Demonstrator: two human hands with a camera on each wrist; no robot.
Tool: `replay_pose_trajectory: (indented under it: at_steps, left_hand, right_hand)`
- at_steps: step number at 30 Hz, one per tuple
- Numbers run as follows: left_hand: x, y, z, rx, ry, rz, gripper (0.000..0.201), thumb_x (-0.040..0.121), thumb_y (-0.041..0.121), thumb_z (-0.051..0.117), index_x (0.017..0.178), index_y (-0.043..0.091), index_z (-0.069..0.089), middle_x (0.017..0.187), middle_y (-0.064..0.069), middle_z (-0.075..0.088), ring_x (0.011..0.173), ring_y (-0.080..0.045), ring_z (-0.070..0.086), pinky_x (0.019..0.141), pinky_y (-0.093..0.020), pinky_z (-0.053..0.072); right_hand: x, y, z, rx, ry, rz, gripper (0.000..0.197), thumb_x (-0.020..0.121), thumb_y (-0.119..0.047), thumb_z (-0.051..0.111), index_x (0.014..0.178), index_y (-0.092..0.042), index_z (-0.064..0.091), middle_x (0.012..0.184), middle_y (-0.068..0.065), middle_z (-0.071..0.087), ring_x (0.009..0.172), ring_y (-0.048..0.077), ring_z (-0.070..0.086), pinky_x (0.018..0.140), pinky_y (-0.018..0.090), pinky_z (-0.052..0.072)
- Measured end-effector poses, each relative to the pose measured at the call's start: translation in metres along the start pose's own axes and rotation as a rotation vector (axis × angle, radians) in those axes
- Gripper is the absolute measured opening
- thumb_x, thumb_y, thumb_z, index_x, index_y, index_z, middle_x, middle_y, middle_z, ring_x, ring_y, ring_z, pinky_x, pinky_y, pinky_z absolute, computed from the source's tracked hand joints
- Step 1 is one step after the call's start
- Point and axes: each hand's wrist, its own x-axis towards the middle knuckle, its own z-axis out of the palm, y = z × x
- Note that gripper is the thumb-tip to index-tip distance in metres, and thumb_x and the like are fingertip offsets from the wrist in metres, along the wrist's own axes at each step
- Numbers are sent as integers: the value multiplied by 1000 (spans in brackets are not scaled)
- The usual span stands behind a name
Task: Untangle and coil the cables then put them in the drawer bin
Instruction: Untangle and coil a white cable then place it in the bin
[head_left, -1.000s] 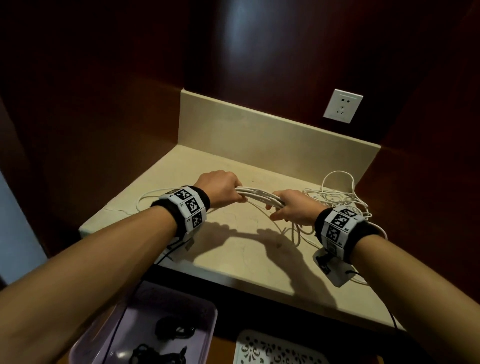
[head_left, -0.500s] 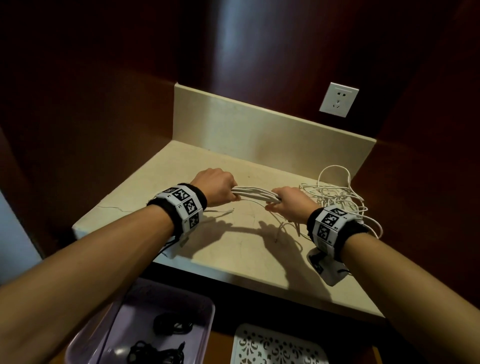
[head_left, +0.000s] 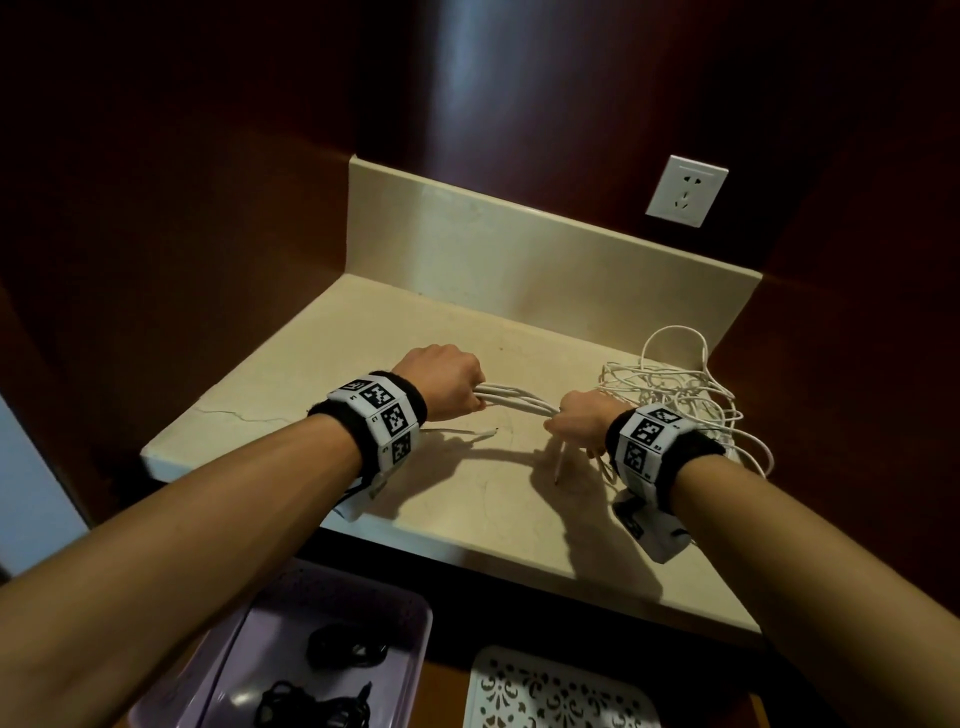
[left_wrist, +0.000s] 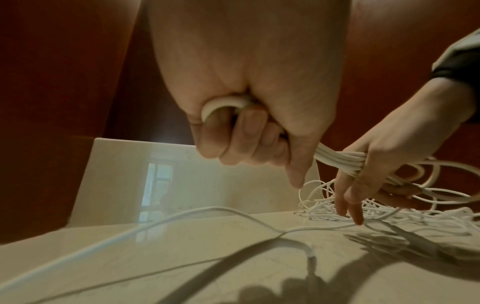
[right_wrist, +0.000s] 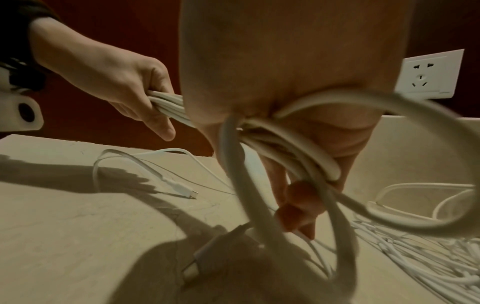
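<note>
Head view: left hand (head_left: 445, 382) and right hand (head_left: 581, 422) each grip the white cable bundle (head_left: 511, 400) above the counter (head_left: 467, 493).

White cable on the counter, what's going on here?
A person is coiling it. The left hand and right hand each grip one end of a bundle of white cable loops held just above the counter. A tangled pile waits at right. The purple bin below holds black cables.
</note>
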Motion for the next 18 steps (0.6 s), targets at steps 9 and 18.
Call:
replay_pose_trajectory:
  at_steps: [9, 18]
  left_hand:
    - [8, -7, -6, -31, 29, -40, 30, 91, 50, 58, 97, 23, 72, 69, 4, 54, 72, -21, 53, 59, -29, 33]
    - [8, -5, -16, -84, 83, -69, 31, 87, 51, 63, 92, 22, 73, 69, 1, 60, 69, -19, 56, 60, -28, 36]
  right_hand:
    - [-2, 15, -13, 230, 257, -196, 32, 89, -44, 65, 75, -16, 69, 60, -2, 63, 56, 12, 56, 54, 24, 38]
    - [-13, 15, -22, 167, 234, -241, 47, 95, -53, 49, 63, -18, 49, 59, 1, 47, 55, 18, 42, 53, 31, 29]
